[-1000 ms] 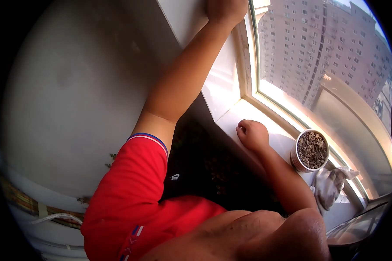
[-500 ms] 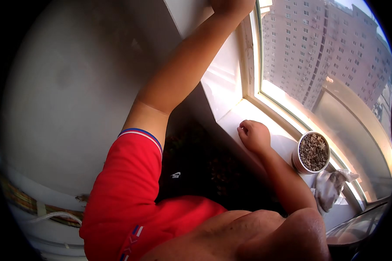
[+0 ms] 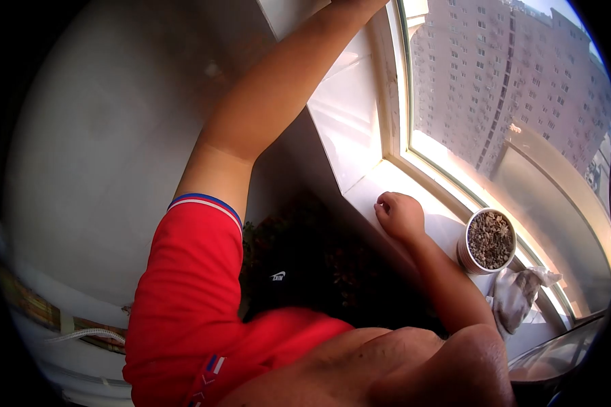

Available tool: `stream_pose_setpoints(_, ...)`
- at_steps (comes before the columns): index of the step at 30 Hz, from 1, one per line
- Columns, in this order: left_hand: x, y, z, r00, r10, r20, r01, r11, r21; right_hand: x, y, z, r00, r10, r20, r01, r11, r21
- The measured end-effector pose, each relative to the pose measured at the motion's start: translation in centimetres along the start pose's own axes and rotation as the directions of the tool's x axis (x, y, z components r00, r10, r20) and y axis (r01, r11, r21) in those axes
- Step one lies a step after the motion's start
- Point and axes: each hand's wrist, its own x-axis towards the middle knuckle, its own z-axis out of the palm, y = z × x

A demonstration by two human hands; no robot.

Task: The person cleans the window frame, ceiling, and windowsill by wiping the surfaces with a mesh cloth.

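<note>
My left arm, in a red short sleeve (image 3: 190, 271), reaches up toward the top of the window frame. Only the wrist end of my left hand (image 3: 361, 3) shows at the top edge, so its fingers and anything in them are hidden. My right hand (image 3: 402, 216) rests on the white windowsill (image 3: 363, 184) with its fingers curled in, and nothing shows between them. Beside my right forearm stands a white pot (image 3: 463, 254) filled with dry, brownish-grey bits. A crumpled grey-white cloth (image 3: 514, 298) lies just past it.
The window frame (image 3: 395, 129) runs along the sill, with a tall building (image 3: 475, 74) outside. A pale wall (image 3: 108, 156) fills the left side. At lower left a whitish ribbed hose (image 3: 91, 334) is visible. Dark shorts (image 3: 285, 292) with a logo show below me.
My left arm has shifted slightly left and upward, taking most of its hand out of view. The sill, pot and right hand sit slightly lower in the picture; my right hand stays curled.
</note>
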Motion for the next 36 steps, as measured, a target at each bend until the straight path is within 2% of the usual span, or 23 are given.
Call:
stream_pose_setpoints(2,-3.2,-1.1,1.5,0.997,-0.077,0.027,0.076,0.997,0.034,-0.2,-0.3,-0.3,1.000,0.009,0.005,-0.009,1.000,-0.001)
stream_pose_setpoints(4,-7.9,0.0,-0.5,0.975,-0.063,0.212,0.060,0.998,0.017,-0.1,-0.2,-0.2,1.000,0.002,-0.002,-0.002,1.000,0.010)
stream_pose_setpoints(6,-12.1,-1.3,0.4,0.978,0.037,0.204,-0.049,0.997,0.053,-0.3,-0.2,-0.1,1.000,0.002,0.004,-0.002,1.000,0.017)
stream_pose_setpoints(10,-16.6,-1.8,-1.3,0.880,0.042,0.473,-0.015,0.998,-0.061,-0.2,-0.2,0.0,1.000,0.001,-0.026,-0.001,1.000,0.010)
stream_pose_setpoints(12,-18.8,-1.8,-1.7,0.867,0.038,0.496,0.113,0.956,-0.272,0.0,-0.4,0.1,0.999,0.001,-0.048,-0.001,1.000,0.011)
stream_pose_setpoints(14,-21.0,-1.3,-2.7,0.847,0.008,0.531,0.232,0.894,-0.383,0.1,-0.4,0.2,0.998,0.023,-0.065,-0.022,1.000,0.021)
stream_pose_setpoints(16,-23.6,-1.0,-3.6,0.848,0.091,0.522,0.252,0.797,-0.548,0.2,-0.5,0.4,0.993,0.025,-0.115,-0.021,0.999,0.033)
stream_pose_setpoints(18,-26.4,-0.8,-4.1,0.830,0.149,0.537,0.291,0.707,-0.645,0.2,-0.3,0.6,0.989,0.022,-0.149,-0.022,1.000,0.007)
stream_pose_setpoints(20,-29.7,-1.1,-4.2,0.777,0.156,0.609,0.423,0.586,-0.691,0.0,0.5,1.0,0.986,0.015,-0.168,-0.026,0.998,-0.064)
stream_pose_setpoints(21,-30.4,-1.0,-5.0,0.725,0.119,0.679,0.539,0.516,-0.666,0.2,1.1,1.8,0.885,-0.215,-0.413,0.182,0.976,-0.118)
stream_pose_setpoints(23,-31.3,-1.6,-6.7,0.592,0.078,0.802,0.734,0.361,-0.576,-0.3,1.3,1.9,0.912,-0.079,-0.402,0.161,0.971,0.175)
stream_pose_setpoints(24,-31.7,-2.1,-7.1,0.580,0.042,0.813,0.769,0.300,-0.564,-0.4,1.3,1.8,0.922,-0.015,-0.388,0.148,0.937,0.317)
stream_pose_setpoints(26,-32.7,-3.2,-7.4,0.547,-0.021,0.837,0.827,0.170,-0.536,0.1,1.2,1.1,0.933,-0.078,-0.352,0.178,0.948,0.264)
stream_pose_setpoints(27,-32.2,-3.5,-8.2,0.488,-0.052,0.871,0.872,0.061,-0.485,0.2,0.1,0.4,0.946,-0.078,-0.314,0.166,0.949,0.266)
stream_pose_setpoints(28,-33.2,-4.4,-7.7,0.449,-0.048,0.892,0.893,0.020,-0.449,0.2,-0.5,-0.1,0.957,-0.077,-0.278,0.155,0.951,0.269)
stream_pose_setpoints(29,-33.9,-5.0,-7.4,0.453,-0.071,0.888,0.891,0.060,-0.450,0.2,0.3,-0.6,0.999,-0.011,-0.047,0.028,0.930,0.367)
stream_pose_setpoints(30,-34.5,-5.6,-7.1,0.459,-0.100,0.883,0.887,0.103,-0.450,-0.1,0.5,-0.4,0.998,0.033,-0.058,0.002,0.857,0.516)
stream_pose_setpoints(32,-35.3,-6.9,-7.4,0.396,-0.105,0.912,0.913,0.149,-0.379,-1.3,-0.7,-0.1,0.990,0.129,-0.062,-0.034,0.633,0.773)
stream_pose_setpoints(33,-35.5,-7.3,-7.5,0.363,-0.107,0.926,0.924,0.170,-0.343,-2.1,-2.1,0.0,0.984,0.169,-0.057,-0.052,0.574,0.817)
stream_pose_setpoints(36,-37.8,-7.9,-6.2,0.294,-0.055,0.954,0.946,0.159,-0.282,-4.0,-4.2,0.3,0.931,0.353,-0.095,-0.146,0.597,0.789)
